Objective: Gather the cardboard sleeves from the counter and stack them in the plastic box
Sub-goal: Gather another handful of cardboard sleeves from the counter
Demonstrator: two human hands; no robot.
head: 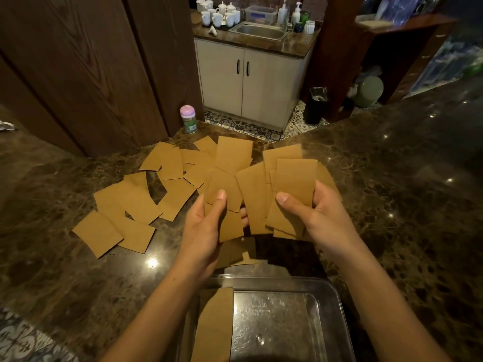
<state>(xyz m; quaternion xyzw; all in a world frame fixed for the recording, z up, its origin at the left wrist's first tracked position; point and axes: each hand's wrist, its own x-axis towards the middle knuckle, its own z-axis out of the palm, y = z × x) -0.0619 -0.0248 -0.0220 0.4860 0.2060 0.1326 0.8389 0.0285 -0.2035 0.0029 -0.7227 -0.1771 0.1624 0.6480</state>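
Flat brown cardboard sleeves (136, 202) across counter; 1 in clear plastic box (332, 304).

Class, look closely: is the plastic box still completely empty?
No, one cardboard sleeve already lies inside the plastic box, against its left side.

Left hand (206, 226): I've got a fan of cardboard sleeves (227, 194) pinched, thumb on top, above the far rim of the plastic box (332, 304).
Right hand (313, 212): gripping another bunch of sleeves (292, 184), beyond the box too.
Box: one sleeve (217, 325) lies inside along its left wall.
Counter (392, 165): loose sleeves (125, 205) scattered beyond the box, to its left.
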